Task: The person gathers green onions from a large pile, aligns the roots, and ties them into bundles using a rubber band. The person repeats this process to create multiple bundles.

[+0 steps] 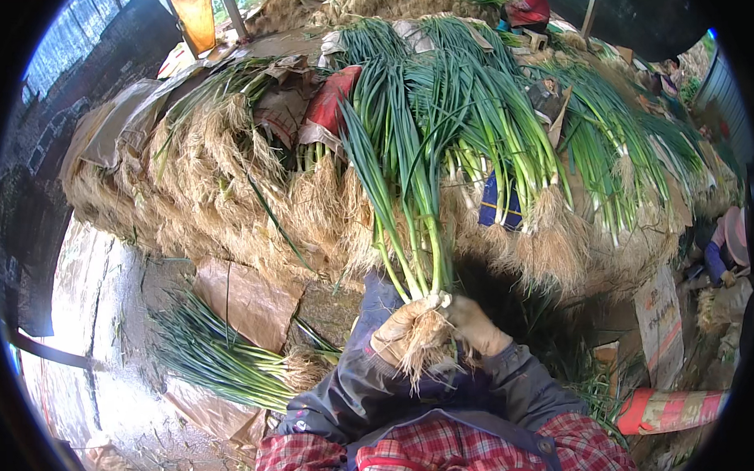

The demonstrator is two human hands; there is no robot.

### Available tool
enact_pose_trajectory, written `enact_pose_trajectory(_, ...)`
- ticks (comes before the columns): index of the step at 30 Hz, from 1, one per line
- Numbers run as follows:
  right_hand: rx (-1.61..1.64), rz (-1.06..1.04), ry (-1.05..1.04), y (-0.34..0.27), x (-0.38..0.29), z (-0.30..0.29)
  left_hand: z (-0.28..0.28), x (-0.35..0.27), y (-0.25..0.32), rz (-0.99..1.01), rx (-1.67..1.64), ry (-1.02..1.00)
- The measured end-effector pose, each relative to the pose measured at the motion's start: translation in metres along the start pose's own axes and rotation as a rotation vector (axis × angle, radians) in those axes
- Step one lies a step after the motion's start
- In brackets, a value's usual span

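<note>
A small bunch of green onions (422, 252) stands nearly upright before me, leaves pointing away and pale roots (427, 346) hanging toward my lap. My left hand (396, 331), in a dirty tan glove, grips it around the white stem bases. Against the right side of those bases is my gloved right hand (478, 326). It is slightly blurred and its fingertips are partly hidden behind stems and roots, so its hold is unclear. Beyond the bunch, more long green onions (497, 100) lie on the heap, leaves away from me.
A mound of dry, stringy roots (207, 185) spans the front. Left, on the wet floor (124, 306), lies another onion bundle (232, 359) beside brown sheeting (254, 299). A red-striped roll (673, 410) lies right. People sit at the far back (528, 9) and far right (729, 242).
</note>
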State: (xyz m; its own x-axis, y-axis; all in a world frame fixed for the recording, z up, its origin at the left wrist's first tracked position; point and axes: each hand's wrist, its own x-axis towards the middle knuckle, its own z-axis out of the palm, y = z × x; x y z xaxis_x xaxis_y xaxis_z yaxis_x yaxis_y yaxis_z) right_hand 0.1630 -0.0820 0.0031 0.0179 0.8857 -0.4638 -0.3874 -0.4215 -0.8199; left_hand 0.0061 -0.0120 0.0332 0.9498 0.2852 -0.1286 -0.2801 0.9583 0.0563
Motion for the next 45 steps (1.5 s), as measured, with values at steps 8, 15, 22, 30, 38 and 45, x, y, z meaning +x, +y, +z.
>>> enact_pose_trajectory(8, 0.891, 0.051, -1.016, -0.006, 0.104, 0.028, 0.03, -0.002, -0.052, -0.061, -0.033, -0.31)
enact_pose_trajectory(15, 0.724, -0.24, -0.375, -0.007, 0.075, 0.027, 0.011, -0.005, -0.043, -0.109, -0.25, -0.474)
enact_pose_trajectory(22, 0.424, -0.051, -0.067, -0.037, 0.079, 0.022, 0.002, -0.018, -0.039, -0.028, 0.105, 0.134)
enact_pose_trajectory(30, 0.119, -0.06, -0.27, -0.021, 0.002, -0.002, -0.026, 0.003, -0.018, 0.342, 0.38, 0.395)
enact_pose_trajectory(38, -0.44, 0.234, 0.371, 0.055, -0.109, -0.133, -0.026, 0.001, 0.015, 0.301, -0.08, -0.008)
enact_pose_trajectory(45, -0.811, -0.324, 0.403, 0.05, -0.065, -0.103, 0.01, -0.017, 0.034, 0.271, -0.053, -0.344)
